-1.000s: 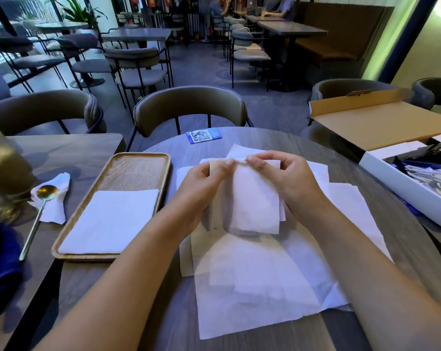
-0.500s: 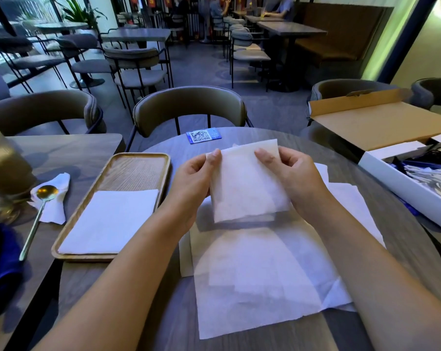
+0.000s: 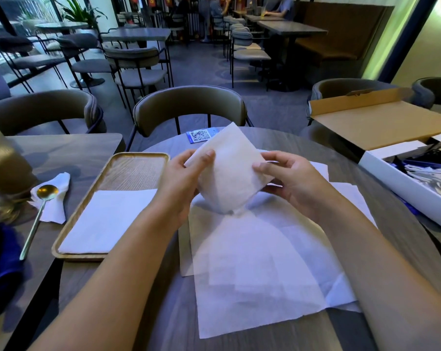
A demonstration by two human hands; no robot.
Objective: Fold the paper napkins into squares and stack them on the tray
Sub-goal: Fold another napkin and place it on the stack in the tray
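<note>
**Folded napkin up in both hands, tilted like a diamond**

Here we are at the round surface (image 3: 381, 198), and the folded napkin (image 3: 229, 173) is off it, held up in the air and turned corner-up. The left hand (image 3: 186, 183) pinches its left edge, thumb on the near face, the other fingers hidden behind the paper. The right hand (image 3: 288, 183) has its grip closed on the right corner, thumb in front, fingertips curled round the back and only partly seen. The bottom corner of the napkin is smeared with blur, so whether it touches the sheets below is hard to call.

Under the hands lies a loose spread of unfolded napkins (image 3: 260, 274), overlapping; how many is impossible to count.

To the left, the wooden tray (image 3: 138, 158) already carries a stacked napkin (image 3: 105, 221) at its near end, far end bare. Beyond it, on the neighbouring surface, a gold spoon (image 3: 40, 211) rests on a crumpled napkin (image 3: 56, 198). A blurred brownish shape at the far left edge is cut off and unreadable.

On the right, an open cardboard box (image 3: 381, 122) runs out of view, its contents a dark tangle. A blue QR card (image 3: 199, 135) peeks out behind the raised napkin
</note>
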